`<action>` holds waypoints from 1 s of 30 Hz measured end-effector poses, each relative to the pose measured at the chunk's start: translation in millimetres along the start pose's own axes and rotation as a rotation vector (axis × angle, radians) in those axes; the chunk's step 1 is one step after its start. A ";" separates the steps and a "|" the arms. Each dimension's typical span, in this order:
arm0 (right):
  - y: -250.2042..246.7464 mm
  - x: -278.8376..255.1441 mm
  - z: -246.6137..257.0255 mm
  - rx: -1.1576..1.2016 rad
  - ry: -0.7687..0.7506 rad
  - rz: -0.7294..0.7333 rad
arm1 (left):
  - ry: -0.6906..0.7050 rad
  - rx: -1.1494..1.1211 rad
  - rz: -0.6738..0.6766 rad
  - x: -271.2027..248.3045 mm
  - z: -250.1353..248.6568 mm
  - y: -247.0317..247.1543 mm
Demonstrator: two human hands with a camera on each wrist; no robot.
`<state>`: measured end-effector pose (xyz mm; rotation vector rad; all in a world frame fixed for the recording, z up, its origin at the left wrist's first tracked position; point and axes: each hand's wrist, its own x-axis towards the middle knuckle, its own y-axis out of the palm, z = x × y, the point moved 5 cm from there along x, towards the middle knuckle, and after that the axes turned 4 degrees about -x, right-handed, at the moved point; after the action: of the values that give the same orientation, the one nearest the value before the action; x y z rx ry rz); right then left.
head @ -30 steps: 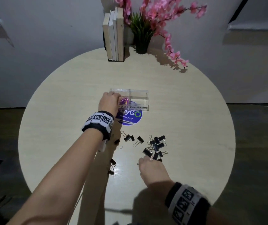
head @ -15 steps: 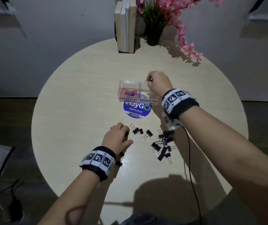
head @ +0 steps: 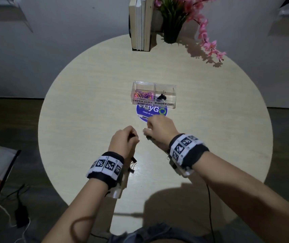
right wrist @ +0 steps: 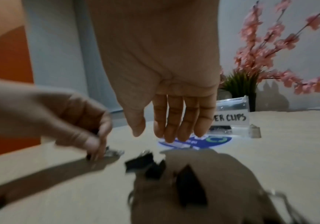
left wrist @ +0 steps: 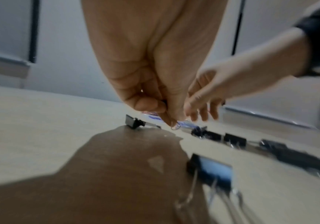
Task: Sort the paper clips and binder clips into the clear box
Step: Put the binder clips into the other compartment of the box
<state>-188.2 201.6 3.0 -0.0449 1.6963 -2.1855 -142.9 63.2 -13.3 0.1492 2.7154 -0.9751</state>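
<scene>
The clear box (head: 172, 92) stands mid-table with coloured paper clips (head: 142, 95) in its left compartment and one black binder clip (head: 162, 97) in its right. My left hand (head: 124, 139) is curled and pinches a binder clip (left wrist: 164, 101) between thumb and fingers, its wire loop (left wrist: 175, 127) poking out at the tips just above the table. My right hand (right wrist: 171, 127) hovers beside it with straight fingers (right wrist: 186, 121) hanging down, holding nothing. Loose black binder clips (left wrist: 233, 139) lie below and behind it (right wrist: 140, 162).
The round wooden table (head: 87, 102) carries a blue round sticker (head: 159, 112) just in front of the box. Books (head: 141, 23) and a pink flowering plant (head: 173, 18) stand at the far edge. Two more binder clips (head: 132, 163) lie by my left wrist.
My right hand left the box and came back down over the loose clips; a binder clip now lies in the right compartment. My left hand has closed on a clip and lifted slightly.
</scene>
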 end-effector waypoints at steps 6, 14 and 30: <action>19.1 -3.5 6.5 0.091 -0.016 0.003 | -0.150 -0.116 -0.158 10.7 12.7 -29.9; -0.7 -14.2 -36.1 0.558 0.237 0.042 | -0.084 0.299 0.062 21.1 23.7 -19.0; -80.4 37.2 -43.0 -0.072 0.068 -0.238 | -0.167 0.138 0.105 22.3 13.6 -7.4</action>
<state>-255.2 246.6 59.4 -0.2038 1.8930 -2.3160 -163.0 49.1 -25.0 0.2232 2.4644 -1.0925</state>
